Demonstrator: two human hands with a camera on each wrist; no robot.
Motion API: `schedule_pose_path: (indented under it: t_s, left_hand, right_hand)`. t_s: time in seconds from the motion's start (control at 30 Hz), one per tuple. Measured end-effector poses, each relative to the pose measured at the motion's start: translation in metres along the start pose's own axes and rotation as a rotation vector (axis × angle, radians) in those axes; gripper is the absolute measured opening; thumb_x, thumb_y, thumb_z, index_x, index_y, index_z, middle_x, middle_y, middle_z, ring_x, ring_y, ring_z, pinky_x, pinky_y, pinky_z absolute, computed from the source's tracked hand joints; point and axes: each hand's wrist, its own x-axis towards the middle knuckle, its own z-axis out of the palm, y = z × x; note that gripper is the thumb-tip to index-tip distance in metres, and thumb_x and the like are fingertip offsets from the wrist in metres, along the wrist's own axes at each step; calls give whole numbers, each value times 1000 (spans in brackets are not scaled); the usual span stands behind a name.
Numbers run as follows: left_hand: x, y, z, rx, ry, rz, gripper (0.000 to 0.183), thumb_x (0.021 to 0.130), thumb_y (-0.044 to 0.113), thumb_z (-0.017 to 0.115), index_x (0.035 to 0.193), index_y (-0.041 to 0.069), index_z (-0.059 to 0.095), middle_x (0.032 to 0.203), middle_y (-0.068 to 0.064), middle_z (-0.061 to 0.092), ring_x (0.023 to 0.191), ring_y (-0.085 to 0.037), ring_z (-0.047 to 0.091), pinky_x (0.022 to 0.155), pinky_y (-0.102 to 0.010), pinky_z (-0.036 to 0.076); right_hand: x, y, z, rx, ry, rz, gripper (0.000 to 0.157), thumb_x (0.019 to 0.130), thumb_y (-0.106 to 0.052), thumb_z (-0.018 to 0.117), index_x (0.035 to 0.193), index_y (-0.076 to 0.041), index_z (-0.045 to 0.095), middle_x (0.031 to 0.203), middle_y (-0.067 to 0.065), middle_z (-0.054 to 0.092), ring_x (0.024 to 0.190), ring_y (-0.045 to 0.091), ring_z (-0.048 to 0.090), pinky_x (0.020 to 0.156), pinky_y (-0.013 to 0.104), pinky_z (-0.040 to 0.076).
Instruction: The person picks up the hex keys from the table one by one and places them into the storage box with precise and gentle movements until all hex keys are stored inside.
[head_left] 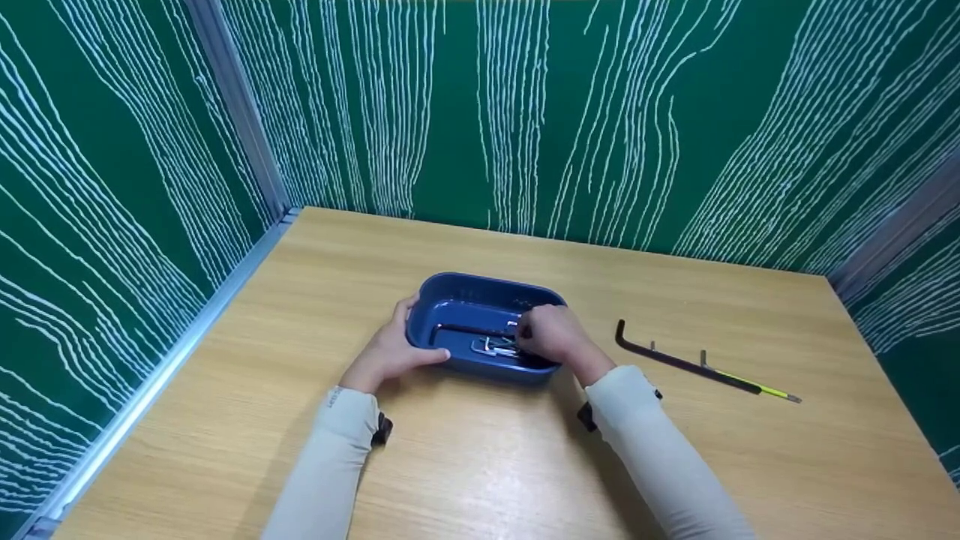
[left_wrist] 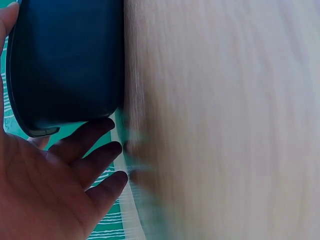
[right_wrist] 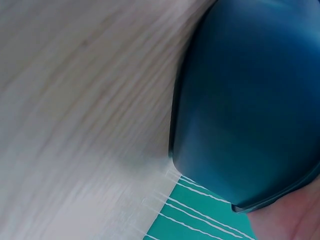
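Note:
A blue plastic tub [head_left: 487, 280] stands on the wooden table. My left hand [head_left: 394, 350] holds it by the left end, the thumb along the near rim and the fingers around the outer wall. In the left wrist view, fingertips touch the wall of the tub [left_wrist: 65, 60]. My right hand [head_left: 553, 334] reaches inside at the right end with curled fingers; its fingertips are hidden, so I cannot tell whether they grip anything. A black L-shaped hex key [head_left: 469, 328] and some shiny metal pieces [head_left: 491, 347] lie on the tub's floor, partly beneath that hand.
To the right of the tub lie a long black hex key [head_left: 667, 358], a yellow-green bar [head_left: 780, 393] with a metal tip, and smaller bent keys beside them. Green panels [head_left: 510, 112] with white wavy lines enclose the table at the back and sides.

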Motion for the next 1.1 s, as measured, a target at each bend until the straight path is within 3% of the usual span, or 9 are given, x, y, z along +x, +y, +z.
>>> schedule_pose_path:
  t_s: [0.27,0.93,1.1]
  left_hand:
    - [0,1,-1,12,1,8,102,52,51,77,133,39,16,130,-1,41,113,-21,43,96,-45,34]
    - [-1,1,0,-1,-6,-14,104,49,56,76,132,41,16,130,-1,41,113,-21,43,95,-48,35]
    - [-1,0,0,8,3,-4,103,51,53,77,133,40,16,130,-1,41,113,-22,42,95,-47,35]
  right_hand:
    - [1,3,3,-67,37,-51,8,78,-25,59,75,-22,66,65,-9,56,59,11,49,58,26,41]
    - [-1,0,2,-30,16,10,10,80,-26,58,76,-23,67,67,-9,58,61,10,52,60,26,43]
    - [-2,-1,3,-47,47,-29,9,79,-26,58,76,-22,66,67,-9,57,60,10,51,59,25,42]
